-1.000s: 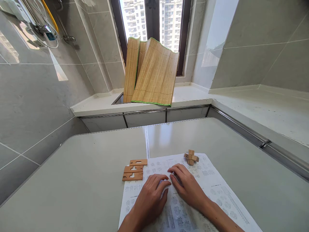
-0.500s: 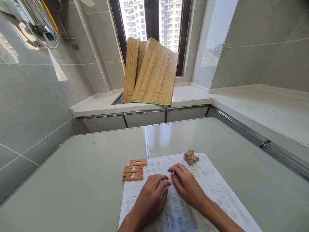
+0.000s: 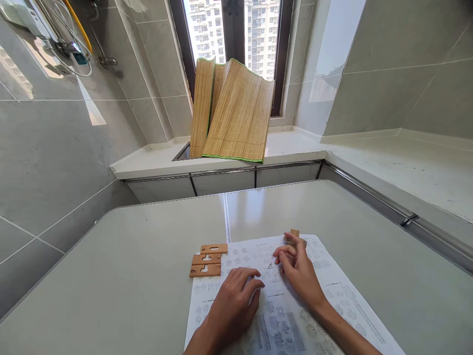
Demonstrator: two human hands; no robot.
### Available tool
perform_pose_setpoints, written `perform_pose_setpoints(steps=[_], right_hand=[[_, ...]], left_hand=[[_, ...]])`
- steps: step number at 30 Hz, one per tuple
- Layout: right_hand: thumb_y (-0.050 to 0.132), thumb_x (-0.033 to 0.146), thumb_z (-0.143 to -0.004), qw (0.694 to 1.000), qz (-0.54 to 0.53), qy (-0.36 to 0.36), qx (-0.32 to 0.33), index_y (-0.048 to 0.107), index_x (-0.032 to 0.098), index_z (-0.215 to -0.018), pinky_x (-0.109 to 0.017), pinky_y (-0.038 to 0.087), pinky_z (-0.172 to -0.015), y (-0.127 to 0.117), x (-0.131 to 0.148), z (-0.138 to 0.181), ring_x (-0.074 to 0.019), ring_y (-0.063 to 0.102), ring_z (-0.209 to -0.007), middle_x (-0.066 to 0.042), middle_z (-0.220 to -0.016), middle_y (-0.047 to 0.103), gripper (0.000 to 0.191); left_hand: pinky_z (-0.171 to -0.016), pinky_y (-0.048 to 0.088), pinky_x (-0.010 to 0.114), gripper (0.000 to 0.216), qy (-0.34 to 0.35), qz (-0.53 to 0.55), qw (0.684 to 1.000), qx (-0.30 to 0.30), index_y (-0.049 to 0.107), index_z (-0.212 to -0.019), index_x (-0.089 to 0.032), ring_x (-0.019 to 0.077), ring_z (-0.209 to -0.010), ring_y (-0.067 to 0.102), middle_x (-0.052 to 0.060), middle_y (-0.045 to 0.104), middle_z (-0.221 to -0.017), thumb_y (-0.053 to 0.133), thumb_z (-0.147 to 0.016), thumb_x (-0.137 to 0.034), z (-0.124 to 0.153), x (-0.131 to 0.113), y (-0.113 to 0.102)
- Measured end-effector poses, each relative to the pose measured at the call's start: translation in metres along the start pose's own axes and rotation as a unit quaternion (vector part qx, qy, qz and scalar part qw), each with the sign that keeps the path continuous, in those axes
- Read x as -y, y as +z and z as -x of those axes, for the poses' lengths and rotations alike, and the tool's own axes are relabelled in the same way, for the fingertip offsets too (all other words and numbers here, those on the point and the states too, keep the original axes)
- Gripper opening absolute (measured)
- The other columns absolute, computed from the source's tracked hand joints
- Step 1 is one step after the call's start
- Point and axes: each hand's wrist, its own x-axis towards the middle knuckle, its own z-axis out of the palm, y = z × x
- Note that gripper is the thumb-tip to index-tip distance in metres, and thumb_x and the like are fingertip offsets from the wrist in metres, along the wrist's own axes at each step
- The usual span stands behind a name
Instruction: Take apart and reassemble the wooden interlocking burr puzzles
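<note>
A printed sheet of diagrams (image 3: 318,291) lies on the grey table (image 3: 129,276). My left hand (image 3: 234,301) rests flat on the sheet, fingers spread and holding nothing. My right hand (image 3: 297,268) has reached to the sheet's far edge, its fingertips touching a small assembled wooden puzzle cross (image 3: 294,233), which it partly hides. I cannot see whether the fingers grip it. Three flat notched wooden pieces (image 3: 207,259) lie side by side at the sheet's left edge, apart from both hands.
A rolled bamboo mat (image 3: 232,111) stands in a sink recess on the white counter (image 3: 288,143) under the window. Grey tiled walls rise on the left and right. A seam (image 3: 226,217) runs down the table's middle.
My right hand has moved forward from beside the left hand to the wooden puzzle cross at the sheet's far edge. The left hand stays put. The view shifted slightly.
</note>
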Motion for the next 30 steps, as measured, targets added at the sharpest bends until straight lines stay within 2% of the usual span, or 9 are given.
perform_pose_setpoints(steps=[4, 10, 19, 30], right_hand=[[0.062, 0.048, -0.090, 0.996, -0.071, 0.046, -0.001, 0.040, 0.028, -0.135, -0.030, 0.054, -0.062, -0.001, -0.005, -0.004, -0.0149, 0.061, -0.059, 0.001, -0.089, 0.070, 0.054], [0.068, 0.045, -0.086, 0.990, -0.125, 0.060, -0.008, 0.037, 0.028, -0.137, -0.033, 0.055, -0.064, -0.003, -0.010, -0.008, -0.0188, 0.066, -0.073, -0.004, -0.101, 0.069, 0.062], [0.067, 0.037, -0.086, 0.991, -0.119, 0.065, -0.022, 0.046, 0.029, -0.130, -0.040, 0.052, -0.084, -0.005, -0.007, -0.010, -0.0225, 0.070, -0.089, -0.006, -0.107, 0.072, 0.049], [0.071, 0.041, -0.085, 0.984, -0.159, 0.079, -0.032, 0.053, 0.027, -0.115, -0.033, 0.050, -0.076, -0.008, 0.005, -0.008, -0.0184, 0.065, -0.075, -0.002, -0.093, 0.074, 0.037]], left_hand=[[-0.086, 0.058, 0.041, 0.020, 0.003, 0.002, 1.000, 0.002, 0.062, -0.102, -0.021, 0.0242, -0.102, 0.065, 0.009, 0.069, -0.113, 0.051, -0.092, -0.007, 0.000, 0.001, 0.000], [-0.084, 0.057, 0.041, 0.019, 0.004, 0.007, 1.000, 0.006, 0.061, -0.100, -0.021, 0.0244, -0.102, 0.066, 0.009, 0.069, -0.111, 0.051, -0.093, -0.007, 0.000, 0.001, 0.000], [-0.084, 0.057, 0.040, 0.019, 0.005, 0.007, 1.000, 0.003, 0.062, -0.099, -0.020, 0.0232, -0.102, 0.065, 0.008, 0.070, -0.110, 0.050, -0.093, -0.006, -0.001, 0.000, 0.000], [-0.083, 0.056, 0.040, 0.019, 0.011, 0.009, 1.000, 0.005, 0.061, -0.100, -0.020, 0.0239, -0.101, 0.065, 0.008, 0.070, -0.108, 0.050, -0.094, -0.007, 0.000, 0.002, 0.002]])
